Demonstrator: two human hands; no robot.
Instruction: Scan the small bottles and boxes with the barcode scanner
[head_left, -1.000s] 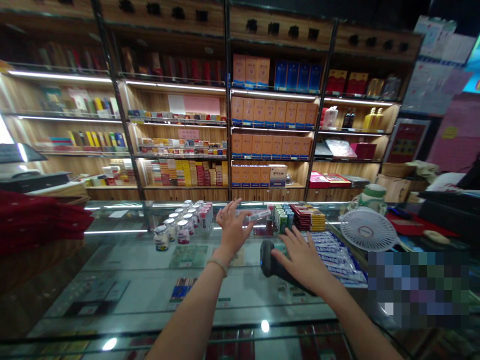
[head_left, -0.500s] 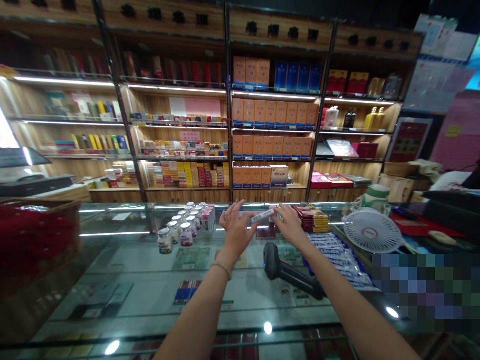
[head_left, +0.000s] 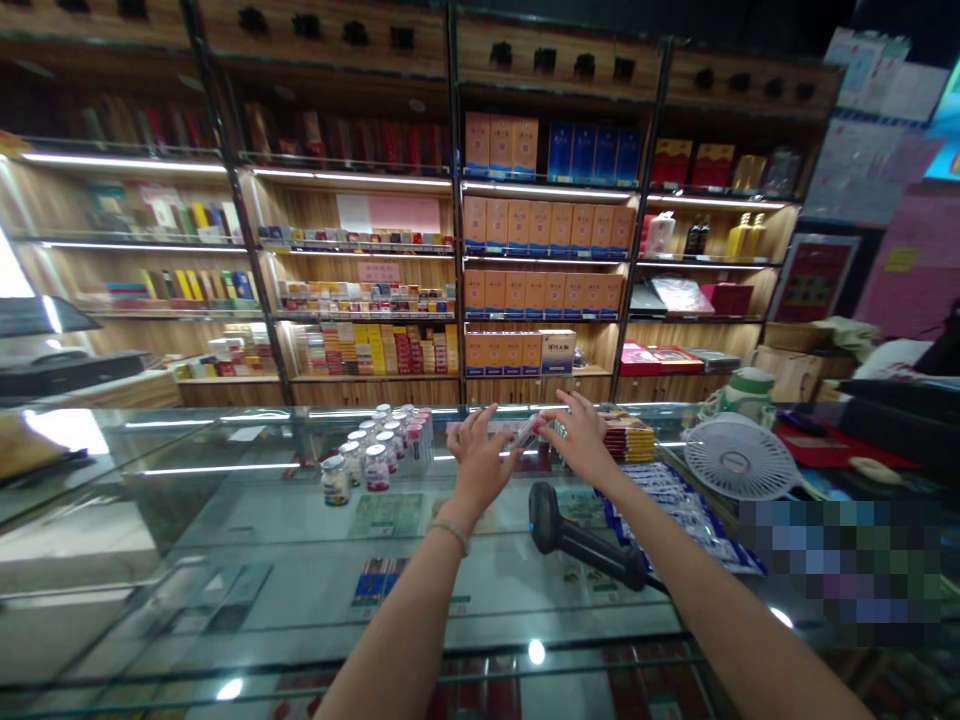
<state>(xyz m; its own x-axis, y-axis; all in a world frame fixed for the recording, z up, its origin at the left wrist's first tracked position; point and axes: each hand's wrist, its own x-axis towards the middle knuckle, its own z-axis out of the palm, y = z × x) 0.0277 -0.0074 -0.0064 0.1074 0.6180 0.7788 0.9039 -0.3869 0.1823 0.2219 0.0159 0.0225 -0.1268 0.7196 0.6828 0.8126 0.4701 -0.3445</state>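
Over the glass counter [head_left: 480, 560], a small slim pale pack [head_left: 528, 432] with pinkish parts is held between both hands; its exact kind is too small to make out. My left hand [head_left: 480, 455] pinches its left end between thumb and finger, other fingers raised. At its right end, the fingertips of my right hand [head_left: 579, 440] close on it. Below the hands lies a black handheld barcode scanner [head_left: 577, 540], touched by neither. Rows of small white-lidded jars [head_left: 377, 468] stand left of my left hand, with pinkish tubes [head_left: 420, 440] beside them.
Red and yellow packs [head_left: 628, 438] are stacked right of my hands, near blue-and-white packets [head_left: 690, 520]. A white fan [head_left: 739, 457] and a green-and-white container [head_left: 748, 392] stand farther right. Behind the counter, lit shelves hold orange boxes [head_left: 517, 292].
The pack has been turned between my fingers, so its white barcode side no longer faces me. A basket of red things at the left has gone from view.
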